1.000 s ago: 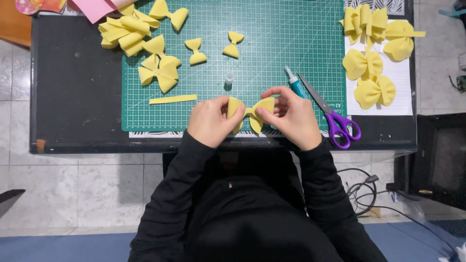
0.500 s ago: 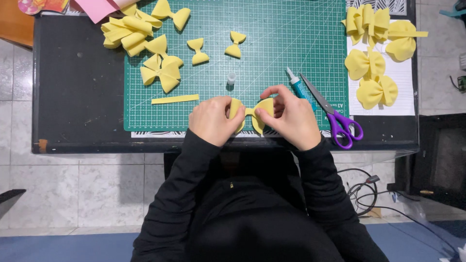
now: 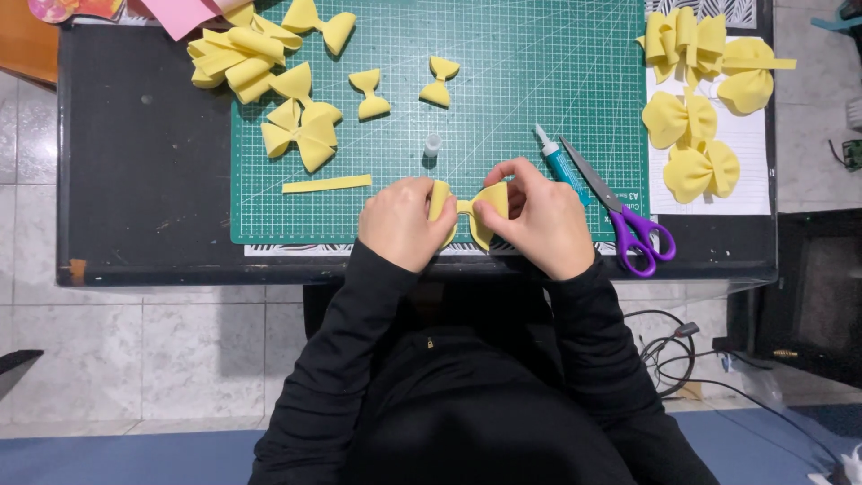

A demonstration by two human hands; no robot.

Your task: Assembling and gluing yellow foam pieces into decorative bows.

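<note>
I'm pinching the yellow foam bow (image 3: 467, 211) at the near edge of the green cutting mat (image 3: 503, 90), fingers of my left hand (image 3: 400, 223) and right hand (image 3: 539, 220) clamped on it. I judge I'm cinching its middle; the glue tube (image 3: 558, 162), just right of the bow, likely comes next.

This looked like a home craft corner. A green cutting mat (image 3: 503, 81) covered a black desk (image 3: 144, 180) on tiled floor (image 3: 117, 359), with purple scissors (image 3: 620, 216), a glue tube (image 3: 558, 162) and perhaps foam bows (image 3: 691, 117).
</note>
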